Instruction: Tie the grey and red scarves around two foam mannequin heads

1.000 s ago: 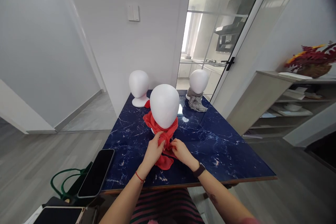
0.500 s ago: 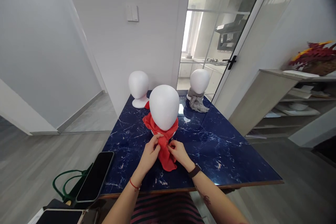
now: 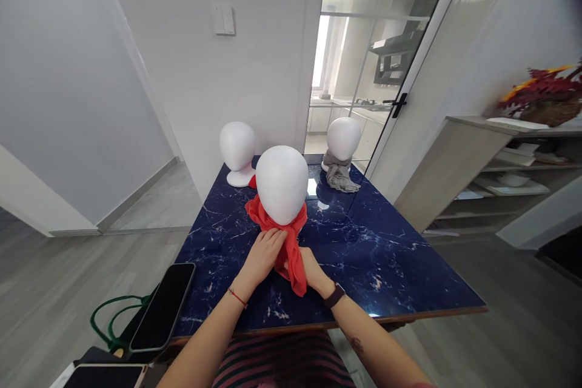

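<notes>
A red scarf (image 3: 295, 264) is wrapped around the neck of the nearest white mannequin head (image 3: 282, 185), its end hanging down the front. My left hand (image 3: 264, 257) has its fingers curled on the scarf just under the chin, gripping the cloth. Lower down and to the right, my right hand (image 3: 313, 270) is closed on the hanging part, with most of its fingers hidden behind the fabric. Behind at the left stands a bare white mannequin head (image 3: 237, 147). At the back right, another white mannequin head (image 3: 344, 138) wears a grey scarf (image 3: 340, 174).
The heads stand on a dark blue marbled table (image 3: 364, 254). A black-screened phone (image 3: 162, 308) lies at its left edge, near green straps (image 3: 107, 324) and another device (image 3: 107, 376). A glass door (image 3: 359, 60) is behind; shelves (image 3: 495, 182) stand right.
My left hand has come in higher over the scarf under the chin. My right hand's fingers have slipped behind the hanging cloth, which has shifted slightly. The view has moved a little.
</notes>
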A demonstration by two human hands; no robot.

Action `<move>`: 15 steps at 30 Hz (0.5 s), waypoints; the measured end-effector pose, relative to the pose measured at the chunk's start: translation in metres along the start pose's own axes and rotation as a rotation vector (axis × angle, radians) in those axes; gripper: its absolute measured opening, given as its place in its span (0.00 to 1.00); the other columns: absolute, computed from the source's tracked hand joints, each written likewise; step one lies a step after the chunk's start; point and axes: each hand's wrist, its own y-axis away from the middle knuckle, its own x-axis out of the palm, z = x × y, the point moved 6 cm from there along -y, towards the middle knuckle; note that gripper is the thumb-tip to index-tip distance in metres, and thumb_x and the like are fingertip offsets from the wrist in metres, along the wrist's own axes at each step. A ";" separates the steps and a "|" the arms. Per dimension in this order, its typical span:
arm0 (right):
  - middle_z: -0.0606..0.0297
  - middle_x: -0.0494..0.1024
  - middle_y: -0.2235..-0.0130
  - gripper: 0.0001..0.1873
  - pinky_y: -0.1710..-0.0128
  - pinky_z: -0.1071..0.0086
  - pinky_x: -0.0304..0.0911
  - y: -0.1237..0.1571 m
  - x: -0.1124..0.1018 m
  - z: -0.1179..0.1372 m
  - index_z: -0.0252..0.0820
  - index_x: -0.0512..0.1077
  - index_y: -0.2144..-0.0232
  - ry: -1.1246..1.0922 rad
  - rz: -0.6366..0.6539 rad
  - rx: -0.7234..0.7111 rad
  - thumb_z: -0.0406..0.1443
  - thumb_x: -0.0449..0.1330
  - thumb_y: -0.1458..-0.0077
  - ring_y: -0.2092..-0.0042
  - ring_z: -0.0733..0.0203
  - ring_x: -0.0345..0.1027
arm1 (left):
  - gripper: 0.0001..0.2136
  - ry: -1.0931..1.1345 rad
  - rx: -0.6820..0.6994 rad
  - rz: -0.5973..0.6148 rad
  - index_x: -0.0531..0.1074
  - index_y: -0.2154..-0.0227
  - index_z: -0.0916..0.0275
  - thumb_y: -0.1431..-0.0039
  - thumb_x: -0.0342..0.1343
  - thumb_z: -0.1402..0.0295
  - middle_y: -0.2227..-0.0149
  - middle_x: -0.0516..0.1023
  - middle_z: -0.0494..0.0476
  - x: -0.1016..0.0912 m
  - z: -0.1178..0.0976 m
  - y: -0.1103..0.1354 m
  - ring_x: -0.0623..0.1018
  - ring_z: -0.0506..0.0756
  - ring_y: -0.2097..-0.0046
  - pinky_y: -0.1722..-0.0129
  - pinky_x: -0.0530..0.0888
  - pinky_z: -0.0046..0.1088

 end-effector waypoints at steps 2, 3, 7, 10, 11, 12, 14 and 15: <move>0.69 0.65 0.80 0.09 0.77 0.73 0.53 0.001 0.003 -0.001 0.39 0.63 0.83 -0.018 0.036 -0.019 0.33 0.54 0.54 0.76 0.68 0.52 | 0.19 -0.089 0.042 0.004 0.61 0.46 0.63 0.40 0.42 0.77 0.49 0.70 0.64 0.000 -0.003 -0.004 0.67 0.59 0.47 0.48 0.64 0.41; 0.69 0.65 0.80 0.09 0.77 0.73 0.53 0.001 0.005 -0.002 0.39 0.63 0.83 -0.035 0.056 -0.029 0.33 0.53 0.53 0.76 0.68 0.51 | 0.19 -0.116 0.058 0.004 0.62 0.46 0.63 0.40 0.43 0.77 0.49 0.70 0.64 -0.001 -0.004 -0.005 0.68 0.59 0.48 0.49 0.65 0.40; 0.69 0.63 0.80 0.12 0.76 0.73 0.52 0.003 0.006 -0.002 0.39 0.64 0.83 -0.068 0.079 -0.053 0.36 0.53 0.50 0.76 0.68 0.50 | 0.18 -0.152 0.097 0.011 0.62 0.47 0.60 0.40 0.44 0.76 0.50 0.71 0.61 0.002 -0.005 -0.009 0.69 0.58 0.50 0.51 0.65 0.38; 0.67 0.66 0.77 0.13 0.74 0.72 0.56 0.003 -0.004 0.006 0.39 0.66 0.81 -0.134 -0.010 -0.053 0.38 0.53 0.48 0.75 0.66 0.54 | 0.20 -0.132 0.062 -0.020 0.62 0.46 0.61 0.41 0.44 0.78 0.52 0.73 0.61 0.005 -0.001 -0.008 0.68 0.60 0.49 0.49 0.63 0.39; 0.65 0.69 0.75 0.13 0.72 0.71 0.58 0.003 -0.008 0.010 0.39 0.67 0.80 -0.165 -0.050 -0.060 0.39 0.53 0.47 0.74 0.64 0.57 | 0.21 -0.112 0.038 -0.037 0.62 0.46 0.62 0.42 0.44 0.79 0.53 0.73 0.61 0.006 0.002 -0.008 0.67 0.60 0.49 0.49 0.63 0.40; 0.62 0.71 0.71 0.13 0.69 0.70 0.59 0.002 -0.013 0.013 0.39 0.69 0.78 -0.195 -0.088 -0.068 0.39 0.53 0.47 0.71 0.63 0.61 | 0.22 -0.086 0.015 -0.055 0.62 0.46 0.63 0.43 0.44 0.79 0.53 0.74 0.62 0.007 0.004 -0.008 0.67 0.60 0.49 0.48 0.62 0.40; 0.59 0.72 0.65 0.11 0.64 0.68 0.62 0.002 -0.023 0.017 0.40 0.71 0.74 -0.248 -0.176 -0.068 0.40 0.53 0.47 0.65 0.60 0.65 | 0.22 -0.029 -0.018 -0.086 0.62 0.46 0.65 0.45 0.44 0.80 0.53 0.74 0.63 0.009 0.007 -0.008 0.68 0.60 0.49 0.47 0.62 0.42; 0.59 0.72 0.64 0.10 0.63 0.68 0.62 0.001 -0.028 0.015 0.40 0.71 0.72 -0.269 -0.225 -0.042 0.40 0.54 0.47 0.64 0.59 0.65 | 0.22 -0.007 -0.022 -0.099 0.62 0.46 0.65 0.46 0.44 0.80 0.53 0.73 0.63 0.009 0.008 -0.008 0.68 0.60 0.50 0.46 0.61 0.43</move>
